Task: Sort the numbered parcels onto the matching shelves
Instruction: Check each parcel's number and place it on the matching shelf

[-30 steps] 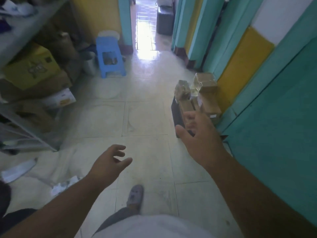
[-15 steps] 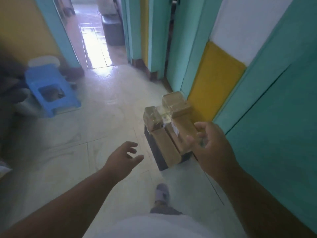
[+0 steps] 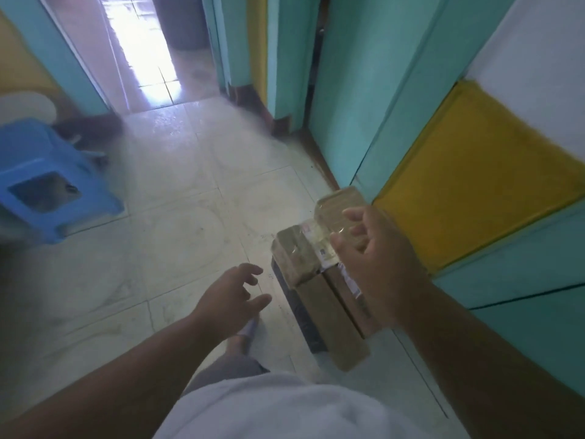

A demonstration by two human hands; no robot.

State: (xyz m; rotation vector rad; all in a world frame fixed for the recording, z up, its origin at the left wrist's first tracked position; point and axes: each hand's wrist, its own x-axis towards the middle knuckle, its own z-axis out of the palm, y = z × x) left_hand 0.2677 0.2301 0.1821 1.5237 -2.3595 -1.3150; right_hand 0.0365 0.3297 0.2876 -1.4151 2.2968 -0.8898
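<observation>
A stack of brown cardboard parcels wrapped in clear tape lies on the floor by the right wall, on top of a dark flat box. A small taped parcel sits on the stack's far left, another at its far end. My right hand hovers over the stack with fingers spread and loosely curved, holding nothing. My left hand reaches toward the stack's left side, fingers relaxed and empty. No shelf is in view.
A blue plastic stool stands at the left. The teal and yellow wall runs close along the right. A bright doorway opens ahead. My foot in a slipper is on the tiled floor below my left hand.
I have stepped closer and turned right; the parcels now lie right under my right hand. Both hands have moved forward toward the stack, and the shelf at the left has left the view.
</observation>
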